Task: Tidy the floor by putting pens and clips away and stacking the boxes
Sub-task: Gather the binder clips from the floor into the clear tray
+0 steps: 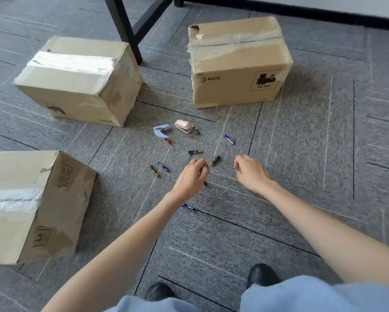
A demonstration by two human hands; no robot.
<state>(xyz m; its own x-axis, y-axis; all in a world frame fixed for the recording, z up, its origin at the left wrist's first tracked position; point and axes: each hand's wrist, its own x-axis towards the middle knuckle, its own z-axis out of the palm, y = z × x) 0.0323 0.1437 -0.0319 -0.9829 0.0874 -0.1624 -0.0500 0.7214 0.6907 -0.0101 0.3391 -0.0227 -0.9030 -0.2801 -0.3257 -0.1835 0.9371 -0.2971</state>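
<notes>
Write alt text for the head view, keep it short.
Two bare hands, left hand and right hand, reach down with curled fingers over small batteries scattered on grey carpet. A pink stapler and a blue stapler-like tool lie just beyond, with three taped cardboard boxes standing apart: far-left box, far-right box, near-left box.

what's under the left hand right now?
A small dark tip, maybe a battery, sticks out below the curled fingers of the left hand. The hand covers the rest, so whether it is gripped is unclear.
</notes>
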